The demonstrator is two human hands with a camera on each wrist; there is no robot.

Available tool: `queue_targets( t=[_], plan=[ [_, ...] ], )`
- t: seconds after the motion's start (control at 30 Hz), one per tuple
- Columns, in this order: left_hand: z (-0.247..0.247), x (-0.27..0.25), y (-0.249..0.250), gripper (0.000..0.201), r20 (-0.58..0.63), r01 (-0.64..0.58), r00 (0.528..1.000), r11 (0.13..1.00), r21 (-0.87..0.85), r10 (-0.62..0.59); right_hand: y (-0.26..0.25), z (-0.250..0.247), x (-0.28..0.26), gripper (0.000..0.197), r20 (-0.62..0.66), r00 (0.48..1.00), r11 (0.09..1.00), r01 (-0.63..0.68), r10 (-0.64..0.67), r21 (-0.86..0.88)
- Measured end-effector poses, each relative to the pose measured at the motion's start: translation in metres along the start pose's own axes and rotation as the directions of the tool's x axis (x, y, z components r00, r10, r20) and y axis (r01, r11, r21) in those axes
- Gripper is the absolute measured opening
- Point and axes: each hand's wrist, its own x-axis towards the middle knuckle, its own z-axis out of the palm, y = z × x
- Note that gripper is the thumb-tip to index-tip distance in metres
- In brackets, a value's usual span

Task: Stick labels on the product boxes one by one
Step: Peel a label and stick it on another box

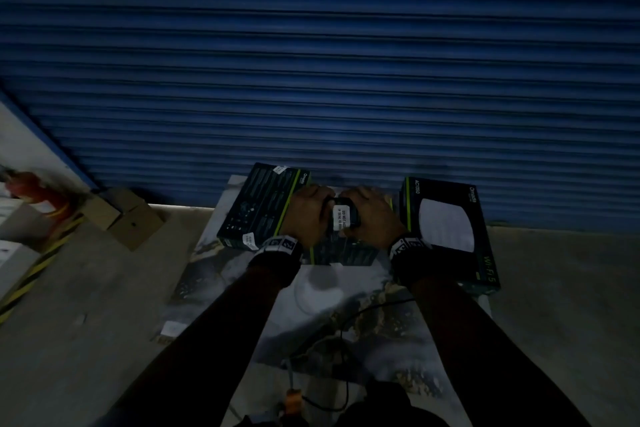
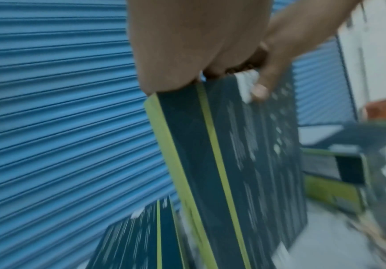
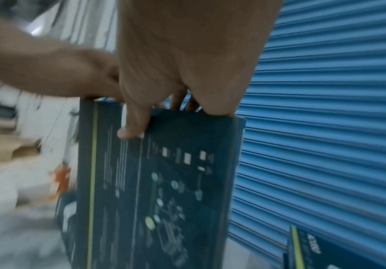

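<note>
Dark green-striped cardboard product box gripped by both hands.
Left hand and right hand clutch its top edge (white label reads "DO NOT").

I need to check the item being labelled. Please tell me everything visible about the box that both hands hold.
The held product box is flat, dark cardboard with lime-green edge stripes and white printed diagrams. It stands on edge over the marble-patterned table, between two other boxes. The left hand and right hand grip its top edge, thumbs in front. A white printed label wraps over that edge.
</note>
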Motion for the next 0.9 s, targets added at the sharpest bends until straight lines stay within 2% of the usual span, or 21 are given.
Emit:
queue_targets(
  t=[0.03,0.1,0.17,0.23,0.3,0.37,0.43,0.53,0.57,0.6,0.67,0.7,0.73,0.8,0.83,0.9],
  plan=[
    [0.000,-0.007,0.000,0.020,-0.020,-0.032,0.999,0.998,0.055,0.033,-0.002,0.000,0.001,0.084,0.002,1.000,1.000,-0.003,0.003,-0.027],
    [-0.001,-0.021,0.002,0.031,-0.057,0.009,0.998,0.991,0.131,-0.001,-0.003,-0.002,0.005,0.085,0.022,0.999,0.999,-0.046,0.046,-0.022],
    [-0.001,-0.035,-0.002,0.042,-0.117,0.144,0.984,0.984,0.106,-0.132,0.001,-0.005,0.009,0.086,0.042,0.996,0.997,-0.075,0.075,0.000],
    [-0.007,-0.046,-0.009,0.055,-0.159,0.315,0.937,0.949,0.003,-0.311,0.006,-0.012,0.009,0.086,0.036,0.995,0.996,-0.089,0.089,0.012],
    [-0.011,-0.057,-0.021,0.071,-0.159,0.412,0.891,0.905,-0.107,-0.425,0.016,-0.021,0.005,0.084,0.019,0.989,0.986,-0.149,0.148,0.079],
    [-0.016,-0.063,-0.028,0.085,-0.128,0.452,0.868,0.870,-0.195,-0.480,0.034,-0.029,-0.004,0.078,0.004,0.978,0.959,-0.203,0.206,0.199],
    [-0.016,-0.068,-0.039,0.093,-0.001,0.507,0.853,0.830,-0.233,-0.521,0.049,-0.040,-0.013,0.067,-0.018,0.961,0.908,-0.255,0.276,0.333],
    [-0.008,-0.068,-0.050,0.105,0.128,0.609,0.791,0.749,-0.260,-0.599,0.052,-0.064,-0.031,0.061,-0.094,0.915,0.802,-0.290,0.393,0.522],
    [-0.009,-0.066,-0.045,0.105,0.149,0.646,0.754,0.681,-0.345,-0.640,0.047,-0.073,-0.038,0.060,-0.091,0.903,0.756,-0.293,0.420,0.586],
    [-0.007,-0.064,-0.043,0.093,0.143,0.641,0.737,0.614,-0.461,-0.661,0.048,-0.078,-0.045,0.058,-0.077,0.891,0.689,-0.288,0.447,0.665],
    [-0.007,-0.059,-0.032,0.050,0.152,0.563,0.759,0.520,-0.643,-0.633,0.050,-0.083,-0.057,0.049,-0.054,0.879,0.580,-0.266,0.475,0.770],
    [-0.005,-0.055,-0.031,0.046,0.156,0.539,0.767,0.493,-0.683,-0.622,0.049,-0.083,-0.062,0.045,-0.047,0.873,0.552,-0.265,0.486,0.791],
    [-0.003,-0.052,-0.033,0.051,0.177,0.536,0.753,0.434,-0.724,-0.634,0.051,-0.081,-0.066,0.043,-0.038,0.862,0.514,-0.265,0.505,0.816],
    [-0.003,-0.044,-0.040,0.074,0.215,0.525,0.708,0.298,-0.797,-0.673,0.053,-0.074,-0.075,0.044,-0.041,0.823,0.460,-0.274,0.566,0.844],
    [0.001,-0.041,-0.048,0.074,0.253,0.534,0.702,0.256,-0.806,-0.666,0.051,-0.072,-0.079,0.043,-0.055,0.806,0.450,-0.271,0.589,0.851],
    [-0.003,-0.037,-0.046,0.045,0.390,0.631,0.670,0.208,-0.747,-0.632,0.049,-0.065,-0.086,0.043,-0.057,0.786,0.409,-0.257,0.616,0.875]
  ],
)
